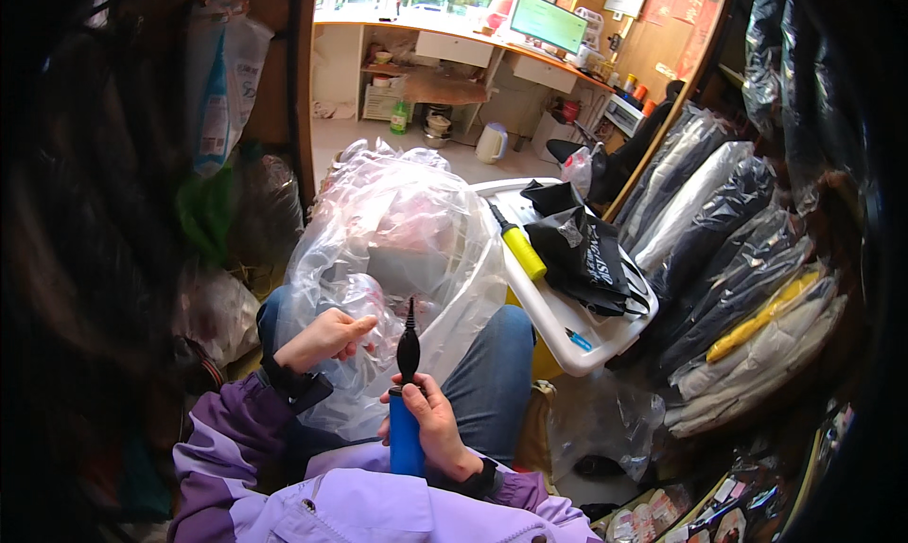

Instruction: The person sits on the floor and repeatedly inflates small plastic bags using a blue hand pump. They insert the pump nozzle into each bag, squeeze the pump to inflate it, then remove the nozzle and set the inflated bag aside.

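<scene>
My right hand (pixel 429 412) is wrapped around a blue hand balloon pump (pixel 406 436), held upright, its black tapered nozzle (pixel 408 355) pointing away from me. To its left, my left hand (pixel 328 339) has its fingers curled in on a crumpled piece of clear plastic film (pixel 365 298) with faint red print; the exact grip is partly hidden. Both hands are over my lap. Between my knees stands a large clear plastic bag (pixel 447 188), its loose folds spread across my legs. Pinkish contents show dimly through it.
At right, a white plastic lid or tray (pixel 528 323) holds a yellow hand pump (pixel 523 252), a black bag (pixel 582 259) and a small blue tool (pixel 578 340). Plastic-wrapped garments (pixel 738 280) crowd the right side. Ahead are a kettle (pixel 491 143) and a desk with a monitor (pixel 547 21).
</scene>
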Tool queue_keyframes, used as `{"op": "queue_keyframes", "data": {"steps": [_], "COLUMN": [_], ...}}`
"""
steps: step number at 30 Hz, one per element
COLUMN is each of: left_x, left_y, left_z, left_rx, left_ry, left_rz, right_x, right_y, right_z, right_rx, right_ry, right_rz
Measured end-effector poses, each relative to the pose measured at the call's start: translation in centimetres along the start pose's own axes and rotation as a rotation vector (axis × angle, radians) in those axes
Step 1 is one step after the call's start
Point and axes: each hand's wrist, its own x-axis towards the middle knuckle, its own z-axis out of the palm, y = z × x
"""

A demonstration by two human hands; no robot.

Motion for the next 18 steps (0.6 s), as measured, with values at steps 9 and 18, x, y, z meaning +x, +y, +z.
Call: {"op": "queue_keyframes", "data": {"steps": [9,18], "left_x": [-2.1,0.8], "left_y": [-3.8,-31.5], "left_z": [-11.5,-22.4], "left_rx": [-0.330,0.328], "left_ry": [0.317,1.214], "left_rz": [0.371,-0.250], "right_x": [0.6,1.9], "right_y": [1.0,1.8], "right_z": [1.0,2.0], "right_rx": [-0.009,-0.035], "right_ry": [0.206,0.228], "right_rz": [-0.133,-0.161]}}
